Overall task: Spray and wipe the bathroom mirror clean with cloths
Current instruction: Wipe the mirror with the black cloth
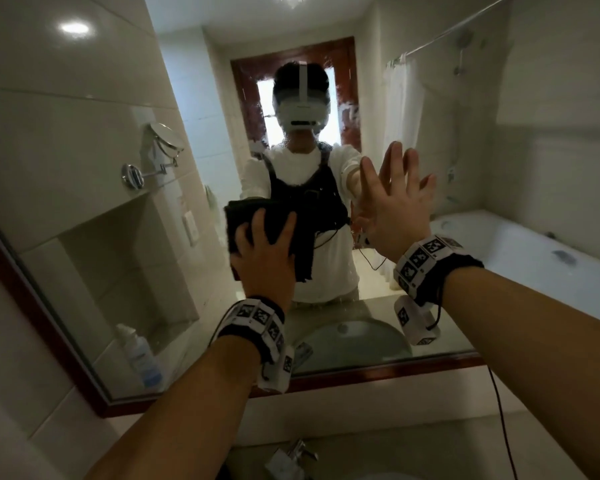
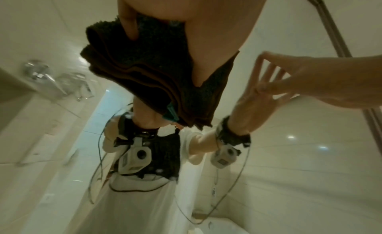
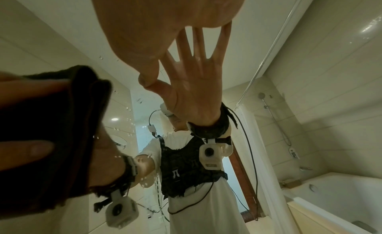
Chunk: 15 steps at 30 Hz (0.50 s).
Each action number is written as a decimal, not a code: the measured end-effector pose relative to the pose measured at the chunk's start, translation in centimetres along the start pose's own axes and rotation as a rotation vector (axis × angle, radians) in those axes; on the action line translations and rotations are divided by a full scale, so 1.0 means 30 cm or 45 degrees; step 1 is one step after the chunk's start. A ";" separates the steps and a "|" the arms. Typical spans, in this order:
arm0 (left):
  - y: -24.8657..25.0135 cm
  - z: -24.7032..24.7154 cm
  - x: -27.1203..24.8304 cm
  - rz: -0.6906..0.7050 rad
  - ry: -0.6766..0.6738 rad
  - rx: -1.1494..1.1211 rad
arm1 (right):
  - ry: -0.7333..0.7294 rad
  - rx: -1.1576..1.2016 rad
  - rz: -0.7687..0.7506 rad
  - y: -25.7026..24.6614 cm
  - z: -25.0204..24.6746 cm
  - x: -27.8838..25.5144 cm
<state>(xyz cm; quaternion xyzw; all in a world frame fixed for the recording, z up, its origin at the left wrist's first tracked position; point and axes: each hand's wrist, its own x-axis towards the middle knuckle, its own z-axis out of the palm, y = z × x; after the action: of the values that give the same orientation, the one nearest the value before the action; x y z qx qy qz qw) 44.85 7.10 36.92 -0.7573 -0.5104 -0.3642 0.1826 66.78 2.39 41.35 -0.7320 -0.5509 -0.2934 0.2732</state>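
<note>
Head view first: your left hand (image 1: 264, 258) presses a folded dark cloth (image 1: 257, 216) flat against the mirror (image 1: 84, 271), fingers spread over it, so that grip is wide and straight, carrying the cloth. One corner of the cloth hangs loose below and to the right of that hand. Your right hand (image 1: 395, 202) lies just beside it, palm on the glass, fingers splayed, holding nothing. Smeared wet streaks sit above both hands. The mirror's dark wooden frame (image 1: 361, 375) runs below your wrists; glass lies open left of the cloth and right of the bare hand.

Left wrist view: the cloth (image 2: 144, 66) shows several stacked folded edges under your fingers (image 2: 129, 25), with your right hand (image 2: 310, 77) alongside.

Right wrist view: your palm (image 3: 155, 25) meets its reflection, thumb touching glass; the cloth (image 3: 62, 115) is left of it, with droplets between.
</note>
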 end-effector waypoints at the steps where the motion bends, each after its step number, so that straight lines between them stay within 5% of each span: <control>1: 0.044 0.002 0.004 0.031 -0.015 -0.002 | 0.003 0.007 -0.001 0.002 0.001 0.000; 8: 0.062 0.006 0.040 0.098 0.020 0.005 | 0.064 0.023 -0.025 0.019 0.016 -0.004; 15: -0.116 -0.145 0.193 -0.190 0.142 -0.055 | 0.112 0.003 -0.036 0.028 0.028 -0.001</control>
<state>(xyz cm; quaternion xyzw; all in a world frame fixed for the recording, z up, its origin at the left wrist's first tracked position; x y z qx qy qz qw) 41.35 9.43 43.76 -0.6995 -0.5463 -0.4295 0.1667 67.69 2.79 40.70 -0.7101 -0.5490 -0.3287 0.2938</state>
